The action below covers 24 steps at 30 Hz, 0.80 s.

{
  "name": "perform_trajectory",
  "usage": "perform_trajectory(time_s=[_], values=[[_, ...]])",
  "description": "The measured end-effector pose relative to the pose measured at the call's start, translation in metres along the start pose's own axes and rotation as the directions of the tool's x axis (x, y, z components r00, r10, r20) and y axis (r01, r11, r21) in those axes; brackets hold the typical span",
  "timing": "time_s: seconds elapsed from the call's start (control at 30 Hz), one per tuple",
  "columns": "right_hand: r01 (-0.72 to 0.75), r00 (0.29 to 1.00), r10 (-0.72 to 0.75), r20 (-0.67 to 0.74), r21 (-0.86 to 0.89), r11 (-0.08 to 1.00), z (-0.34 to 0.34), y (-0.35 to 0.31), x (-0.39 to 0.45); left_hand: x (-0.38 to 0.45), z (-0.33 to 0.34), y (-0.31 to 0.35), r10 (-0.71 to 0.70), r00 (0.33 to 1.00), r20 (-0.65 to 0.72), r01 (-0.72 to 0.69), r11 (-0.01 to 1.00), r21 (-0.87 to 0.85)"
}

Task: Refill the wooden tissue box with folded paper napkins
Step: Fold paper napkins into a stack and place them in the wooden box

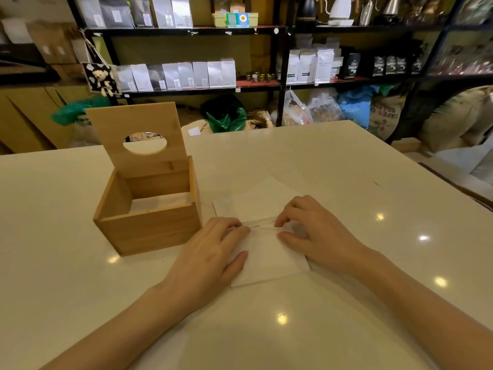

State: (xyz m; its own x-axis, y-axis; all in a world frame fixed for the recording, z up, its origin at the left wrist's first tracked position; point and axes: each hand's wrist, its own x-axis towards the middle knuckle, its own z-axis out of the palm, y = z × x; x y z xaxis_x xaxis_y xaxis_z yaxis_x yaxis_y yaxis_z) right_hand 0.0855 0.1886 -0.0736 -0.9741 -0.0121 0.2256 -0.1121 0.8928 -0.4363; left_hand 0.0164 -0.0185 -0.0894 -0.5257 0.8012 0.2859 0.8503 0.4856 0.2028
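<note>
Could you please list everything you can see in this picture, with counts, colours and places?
wooden tissue box: one, light wood, left of the hands, white napkins inside
lid: one, light wood with an oval hole, standing open at the back of the box
paper napkin: one, white, flat on the table under both hands
table: one, cream, glossy
shelves: black, along the far wall, holding white and black bags
sacks: several, on the floor behind the table
left hand: pressing the napkin
right hand: pinching the fold

Wooden tissue box (149, 225) upright on worktop, hinged lid (138, 137) raised with round hole, white napkins inside (160, 202), white paper napkin (266, 252) flat just right of box
</note>
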Motion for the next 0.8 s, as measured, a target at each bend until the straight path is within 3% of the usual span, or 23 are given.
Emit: perform_trajectory(time_s=[0.17, 0.33, 0.43, 0.53, 0.6, 0.7, 0.8], values=[[-0.006, 0.997, 0.019, -0.07, 0.186, 0.983, -0.011, -0.009, -0.002, -0.001, -0.001, 0.003, -0.019, 0.999, -0.026, 0.015, 0.989, -0.147], [0.002, 0.989, 0.045, -0.138, 0.32, 0.948, -0.037, -0.029, -0.006, -0.001, -0.024, 0.012, -0.231, 0.971, -0.063, 0.181, 0.882, -0.435], [0.008, 0.988, 0.055, -0.145, 0.4, 0.916, -0.052, -0.04, -0.012, -0.002, -0.051, 0.015, -0.211, 0.964, -0.163, 0.099, 0.85, -0.518], [-0.018, 0.983, 0.118, -0.138, 0.574, 0.818, -0.059, -0.05, -0.016, -0.005, -0.08, 0.017, -0.277, 0.96, 0.026, 0.208, 0.654, -0.727], [-0.074, 0.982, 0.171, -0.083, 0.663, 0.745, -0.058, -0.055, -0.018, -0.006, -0.09, 0.013, -0.321, 0.93, 0.18, 0.335, 0.536, -0.775], [-0.197, 0.975, 0.21, 0.065, 0.685, 0.701, -0.047, -0.056, -0.018, -0.013, -0.089, 0.006, -0.353, 0.872, 0.339, 0.479, 0.482, -0.733], [-0.306, 0.952, 0.244, 0.186, 0.619, 0.723, -0.028, -0.052, -0.019, -0.023, -0.074, 0.003, -0.377, 0.821, 0.429, 0.569, 0.486, -0.663]])
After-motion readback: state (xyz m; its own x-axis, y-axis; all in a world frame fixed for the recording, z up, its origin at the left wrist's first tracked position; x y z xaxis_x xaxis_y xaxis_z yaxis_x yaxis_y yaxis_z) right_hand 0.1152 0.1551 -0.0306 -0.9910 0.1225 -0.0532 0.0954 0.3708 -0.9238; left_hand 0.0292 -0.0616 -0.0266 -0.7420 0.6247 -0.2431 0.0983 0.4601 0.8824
